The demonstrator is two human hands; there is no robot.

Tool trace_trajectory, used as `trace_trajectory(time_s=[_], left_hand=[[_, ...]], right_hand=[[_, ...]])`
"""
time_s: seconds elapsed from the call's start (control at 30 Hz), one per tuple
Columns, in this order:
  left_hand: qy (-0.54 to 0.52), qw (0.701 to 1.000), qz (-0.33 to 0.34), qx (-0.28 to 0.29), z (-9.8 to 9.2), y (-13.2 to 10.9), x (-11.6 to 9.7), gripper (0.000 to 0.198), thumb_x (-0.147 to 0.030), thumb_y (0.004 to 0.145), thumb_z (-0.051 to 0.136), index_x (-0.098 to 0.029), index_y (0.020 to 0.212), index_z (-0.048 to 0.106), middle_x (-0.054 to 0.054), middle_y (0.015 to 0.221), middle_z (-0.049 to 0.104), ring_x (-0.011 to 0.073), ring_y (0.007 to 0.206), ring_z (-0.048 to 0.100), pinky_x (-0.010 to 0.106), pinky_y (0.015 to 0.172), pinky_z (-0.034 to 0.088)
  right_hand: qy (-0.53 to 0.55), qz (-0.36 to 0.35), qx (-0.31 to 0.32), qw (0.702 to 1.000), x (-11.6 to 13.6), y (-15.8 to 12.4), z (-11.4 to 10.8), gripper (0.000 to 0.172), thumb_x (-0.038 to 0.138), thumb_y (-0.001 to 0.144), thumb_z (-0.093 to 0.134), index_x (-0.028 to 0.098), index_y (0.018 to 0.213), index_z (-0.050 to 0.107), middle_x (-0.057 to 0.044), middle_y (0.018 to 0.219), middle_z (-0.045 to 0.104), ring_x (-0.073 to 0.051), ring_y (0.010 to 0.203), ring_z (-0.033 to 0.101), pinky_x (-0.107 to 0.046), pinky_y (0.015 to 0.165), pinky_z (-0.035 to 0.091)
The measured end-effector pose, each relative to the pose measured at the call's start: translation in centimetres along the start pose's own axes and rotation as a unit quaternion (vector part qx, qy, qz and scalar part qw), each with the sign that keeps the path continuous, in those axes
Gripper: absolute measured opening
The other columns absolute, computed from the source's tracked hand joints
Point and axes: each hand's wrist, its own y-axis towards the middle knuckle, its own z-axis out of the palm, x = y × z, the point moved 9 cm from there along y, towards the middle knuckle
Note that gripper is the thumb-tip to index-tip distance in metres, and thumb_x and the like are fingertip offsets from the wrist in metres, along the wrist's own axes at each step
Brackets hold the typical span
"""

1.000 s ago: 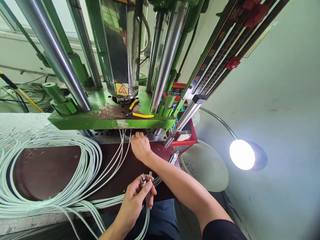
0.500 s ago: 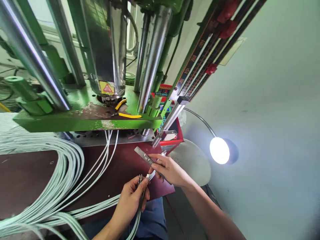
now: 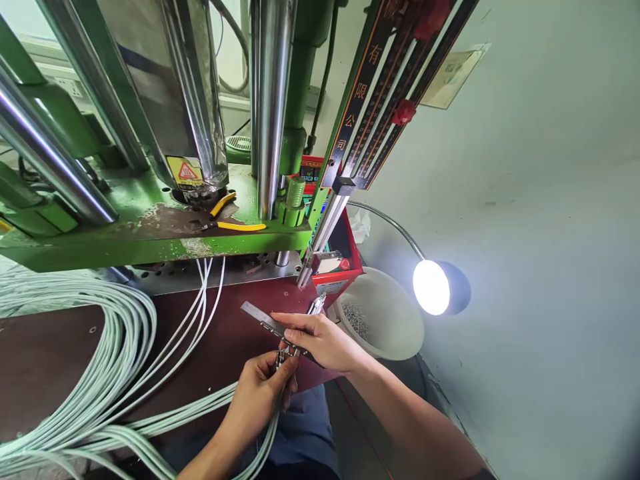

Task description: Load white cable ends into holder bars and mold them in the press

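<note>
My left hand (image 3: 266, 383) is closed around several pale green cables (image 3: 269, 437), whose small metal connector ends (image 3: 281, 357) stick up between thumb and fingers. Held in my right hand (image 3: 320, 339) is a flat grey metal bar (image 3: 257, 313) with small slots along it, tilted up to the left. Its lower edge sits right at the connector ends, and the two hands almost meet there. Whether a connector is seated in the bar is too small to tell. More cable (image 3: 125, 333) lies in a large coil on the dark red table (image 3: 200, 373) to the left.
A green press (image 3: 150, 243) with steel columns stands ahead, yellow-handled pliers (image 3: 240, 227) lying on its plate. Several cables run out beneath that plate. To the right are a red control box (image 3: 356, 257), a white bucket (image 3: 395, 327) with small scraps, and a lit lamp (image 3: 431, 287).
My right hand has brought the metal bar down and left onto the connector ends in my left hand. The camera view has shifted, showing more of the bucket.
</note>
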Motion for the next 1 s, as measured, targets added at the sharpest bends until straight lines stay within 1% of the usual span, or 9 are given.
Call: trace_trajectory(time_s=[0.2,0.3,0.33,0.37,0.47,0.53,0.63,0.73,1.0], left_hand=[[-0.001,1.000,0.000,-0.012,0.2,0.2,0.0,0.047,-0.057,0.071,0.071,-0.017,0.051,0.058,-0.002,0.037,0.049,0.0078,0.033,0.037,0.022,0.037,0.022],[-0.010,1.000,-0.010,-0.014,0.1,0.2,0.1,0.042,-0.053,0.070,0.073,-0.016,0.054,0.061,0.000,0.043,0.055,0.0089,0.037,0.042,0.022,0.040,0.026],[-0.018,1.000,-0.017,-0.014,0.0,0.1,0.1,0.040,-0.053,0.070,0.074,-0.016,0.057,0.062,0.001,0.046,0.058,0.0097,0.039,0.045,0.022,0.042,0.029],[-0.032,0.999,-0.024,-0.016,-0.1,0.1,0.2,0.038,-0.052,0.069,0.075,-0.016,0.062,0.064,0.001,0.049,0.060,0.0108,0.043,0.049,0.022,0.044,0.033],[-0.074,0.996,-0.029,-0.036,-0.9,-0.1,0.1,0.035,-0.049,0.066,0.078,-0.016,0.072,0.068,0.000,0.060,0.065,0.0119,0.053,0.054,0.023,0.052,0.040],[-0.085,0.995,-0.018,-0.043,-1.3,-0.1,-0.1,0.033,-0.047,0.065,0.080,-0.016,0.071,0.068,-0.001,0.063,0.064,0.0104,0.054,0.052,0.022,0.054,0.041],[-0.098,0.995,-0.011,-0.032,-1.2,-0.1,-0.3,0.032,-0.044,0.065,0.080,-0.016,0.072,0.066,-0.001,0.061,0.063,0.0100,0.050,0.050,0.023,0.052,0.041],[-0.103,0.994,-0.011,-0.027,-1.2,0.0,-0.4,0.030,-0.042,0.065,0.080,-0.017,0.074,0.065,0.000,0.061,0.065,0.0096,0.047,0.049,0.023,0.049,0.039],[-0.094,0.996,-0.007,0.011,-0.5,-0.3,-0.8,0.030,-0.043,0.074,0.072,-0.016,0.062,0.063,0.000,0.053,0.058,0.0076,0.042,0.043,0.022,0.044,0.031]], right_hand=[[-0.056,0.002,-0.019,0.998,0.5,-0.6,0.1,0.042,0.023,0.090,0.052,0.022,0.131,0.062,-0.002,0.104,0.072,-0.016,0.088,0.065,-0.033,0.085,0.052],[-0.037,0.022,0.003,0.999,0.1,-0.7,0.3,0.045,0.023,0.092,0.048,0.024,0.136,0.057,0.000,0.089,0.072,-0.015,0.073,0.066,-0.033,0.078,0.054],[-0.038,0.019,0.004,0.999,0.1,-0.6,0.2,0.045,0.023,0.092,0.048,0.023,0.136,0.057,0.000,0.087,0.072,-0.015,0.072,0.067,-0.033,0.078,0.054],[-0.044,0.010,-0.001,0.999,0.3,-0.6,0.0,0.044,0.023,0.092,0.049,0.022,0.135,0.058,-0.001,0.089,0.073,-0.016,0.076,0.068,-0.033,0.080,0.054],[-0.067,-0.028,-0.029,0.997,1.1,-0.5,-1.1,0.042,0.023,0.089,0.054,0.019,0.130,0.063,-0.005,0.112,0.071,-0.019,0.100,0.065,-0.034,0.093,0.050],[-0.070,-0.032,-0.034,0.996,1.3,-0.6,-1.5,0.041,0.024,0.090,0.053,0.019,0.128,0.064,-0.005,0.118,0.070,-0.019,0.104,0.064,-0.033,0.093,0.049],[-0.084,-0.021,-0.036,0.996,1.3,-0.6,-1.8,0.040,0.025,0.090,0.053,0.020,0.129,0.064,-0.004,0.109,0.073,-0.017,0.089,0.065,-0.031,0.082,0.052],[-0.096,-0.011,-0.033,0.995,1.2,-0.7,-1.8,0.040,0.024,0.090,0.053,0.020,0.128,0.064,-0.002,0.099,0.073,-0.014,0.075,0.060,-0.028,0.072,0.050],[-0.068,-0.008,-0.025,0.997,1.2,-0.6,-1.6,0.040,0.025,0.089,0.055,0.021,0.127,0.065,-0.002,0.098,0.073,-0.015,0.081,0.061,-0.029,0.078,0.050]])
